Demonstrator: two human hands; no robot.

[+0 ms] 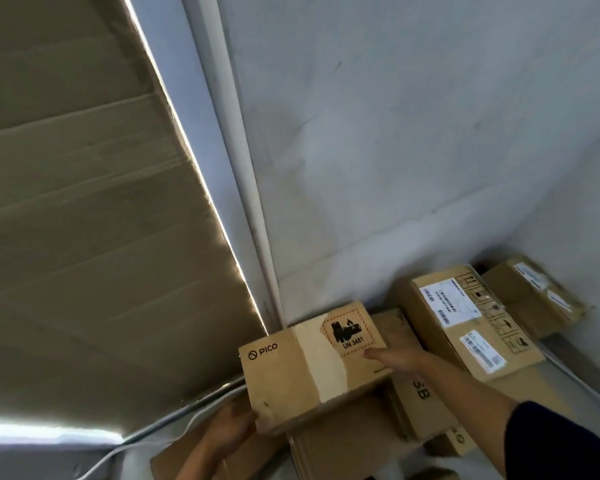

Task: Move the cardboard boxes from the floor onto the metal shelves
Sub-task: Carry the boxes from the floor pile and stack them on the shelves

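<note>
- The left hand [231,429] grips the near lower corner of a brown cardboard box printed "PICO" [309,365], fingers curled under its edge.
- The right hand [400,358], fingers straight, presses flat against the box's far side beside a red-hatched "UN 3481" battery label [349,336].
- The two hands sit well apart, the box clamped between them above other brown cartons [347,441].
- A long labelled cardboard box [465,320] and a smaller taped one [534,294] lie against the grey wall [413,133].
- A beige roller blind [84,202] hangs at left.
</note>
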